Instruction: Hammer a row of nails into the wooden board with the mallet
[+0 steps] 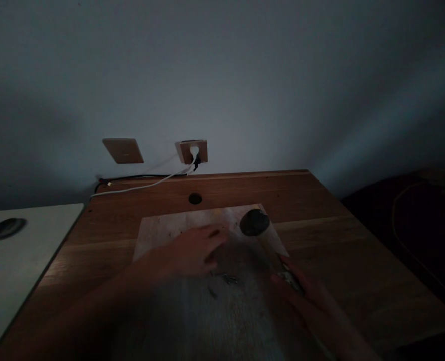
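A mallet (255,222) with a dark rounded head and a lighter handle points up and away from me over the right side of a pale board (158,228). My right hand (301,288) is closed around its handle. Above the board's middle is my left hand (195,249), its fingers curved and smeared by motion, so I cannot make out whether anything is between them. Just below it lies a small cluster of thin metal pieces that look like nails (230,279). Another slim piece (212,293) rests closer to me. Several tiny dark spots show along the board's far part.
The board lies on a wooden table (342,240) against a wall. At the back are a round cable hole (195,198), a white cable (143,187) and a wall socket (194,152). A white surface (22,281) with a dark oval object (7,228) adjoins the left.
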Tool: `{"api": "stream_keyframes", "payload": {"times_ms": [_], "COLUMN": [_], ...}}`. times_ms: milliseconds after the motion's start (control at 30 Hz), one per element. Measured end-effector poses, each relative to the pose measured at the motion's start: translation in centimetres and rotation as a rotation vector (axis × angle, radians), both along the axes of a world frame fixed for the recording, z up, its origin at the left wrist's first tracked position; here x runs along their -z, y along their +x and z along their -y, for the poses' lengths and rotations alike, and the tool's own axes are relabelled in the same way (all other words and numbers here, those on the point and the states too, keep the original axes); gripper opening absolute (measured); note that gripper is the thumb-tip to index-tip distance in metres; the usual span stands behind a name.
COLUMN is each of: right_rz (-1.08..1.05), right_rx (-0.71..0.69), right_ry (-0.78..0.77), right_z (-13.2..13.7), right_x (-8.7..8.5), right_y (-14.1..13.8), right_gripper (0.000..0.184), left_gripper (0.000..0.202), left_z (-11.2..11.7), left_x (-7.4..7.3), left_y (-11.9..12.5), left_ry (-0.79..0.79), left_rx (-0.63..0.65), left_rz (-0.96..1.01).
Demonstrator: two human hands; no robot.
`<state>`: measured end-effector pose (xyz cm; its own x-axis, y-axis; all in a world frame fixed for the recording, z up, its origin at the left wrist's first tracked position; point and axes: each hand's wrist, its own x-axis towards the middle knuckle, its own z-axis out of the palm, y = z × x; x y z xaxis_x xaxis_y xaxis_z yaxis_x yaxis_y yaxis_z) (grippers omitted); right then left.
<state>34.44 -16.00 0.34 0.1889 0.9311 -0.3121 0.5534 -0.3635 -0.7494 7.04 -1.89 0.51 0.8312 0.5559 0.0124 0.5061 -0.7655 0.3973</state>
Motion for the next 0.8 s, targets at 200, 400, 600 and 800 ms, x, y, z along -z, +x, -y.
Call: {"api": "stream_keyframes", "payload": {"times_ms": [200,400,600,800], "right_rz": [-0.025,0.01,-0.003,-0.01], "right_rx": [0.166,0.184,0.144,0.142], "right_ry": [0.029,-0.023,-0.091,-0.072], "right_z": [2.0,3.0,3.6,3.8], "right_x": [0.7,1.7,2.8,2.3], "right_y": [0.1,0.8,1.7,1.1], "right_gripper": [0.07,0.071,0.076,0.07], "left_gripper": [0.012,0.006,0.014,0.015], "left_z": [3.3,1.6,-2.5,-4.0], "left_x": [-0.7,0.3,0.9,1.6], "left_y": [-2.2,-1.7,-0.3,1.4], "left_ry": [0.319,0.237,0.025,0.057], "left_rx": [0.167,0.122,-0.128,-0.135], "left_rz": [-0.154,-0.095,0.03,0.062]}}
